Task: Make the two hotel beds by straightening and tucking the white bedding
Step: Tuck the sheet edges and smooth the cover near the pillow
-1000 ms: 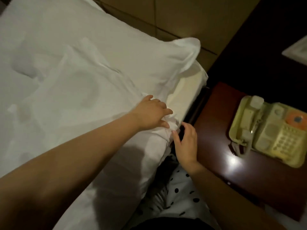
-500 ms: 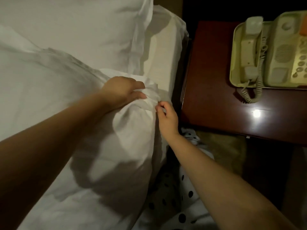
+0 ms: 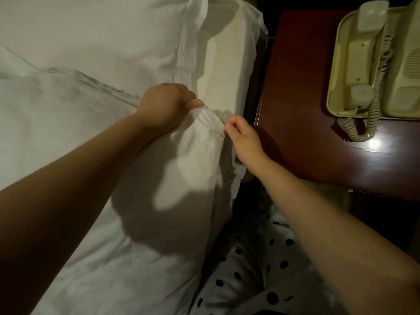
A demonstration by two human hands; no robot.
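A white duvet (image 3: 95,169) covers the bed and is bunched into a raised fold at its top right corner. My left hand (image 3: 167,104) grips that corner from above, fingers curled into the cloth. Just to its right, my right hand (image 3: 242,131) pinches the edge of the same corner. A white pillow (image 3: 102,35) lies beyond the duvet at the head of the bed. The white sheet over the mattress (image 3: 227,64) shows bare beside the pillow.
A dark red-brown nightstand (image 3: 302,123) stands tight against the bed's right side, with a pale yellow corded telephone (image 3: 372,62) on it. Polka-dotted clothing (image 3: 261,273) fills the narrow gap between bed and nightstand below my arms.
My view has dropped and closed in on the bed corner. Both hands went from resting near the duvet corner to gripping it and lifting it into a fold.
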